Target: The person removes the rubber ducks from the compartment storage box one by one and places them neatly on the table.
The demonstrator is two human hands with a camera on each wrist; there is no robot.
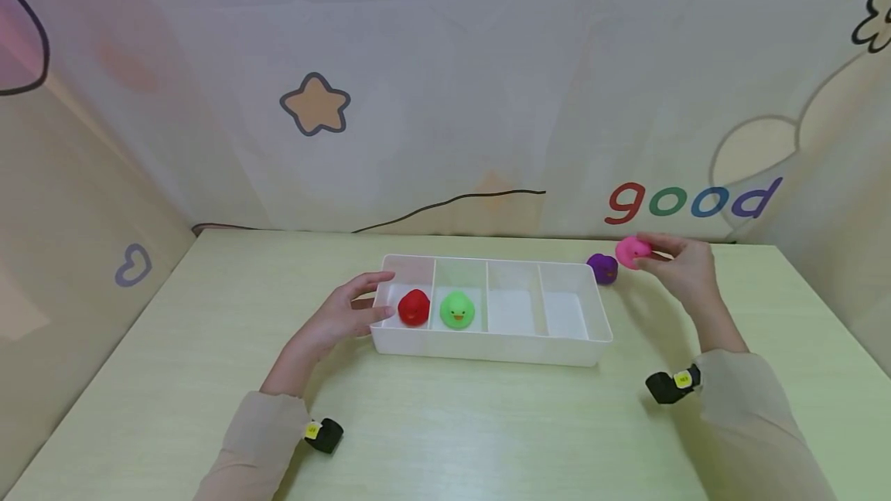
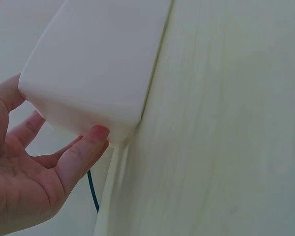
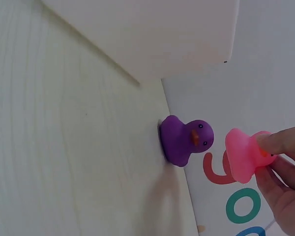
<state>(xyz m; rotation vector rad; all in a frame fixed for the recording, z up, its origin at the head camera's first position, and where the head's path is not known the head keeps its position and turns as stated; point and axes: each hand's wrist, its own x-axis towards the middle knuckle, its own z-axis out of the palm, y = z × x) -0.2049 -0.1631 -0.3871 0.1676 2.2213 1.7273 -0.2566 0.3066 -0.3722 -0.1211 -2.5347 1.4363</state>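
Observation:
A white divided box (image 1: 487,348) stands on the table, with a red rubber duck (image 1: 414,308) in its leftmost compartment and a green rubber duck (image 1: 457,310) in the one beside it. My left hand (image 1: 348,308) grips the box's left end, fingers and thumb spread around it; the left wrist view shows the fingers (image 2: 86,150) against the end wall. Off the box's right end, my right hand (image 1: 685,269) pinches a pink rubber duck (image 1: 632,252) above the table. A purple rubber duck (image 3: 179,140) sits upright next to the box, just left of the pink one.
The pale wooden table (image 1: 445,424) meets a printed backdrop (image 1: 445,99) along its back edge. The backdrop carries a star (image 1: 315,104) and the coloured word "good" (image 1: 692,201). Inside the box, the two right compartments (image 1: 515,311) hold nothing.

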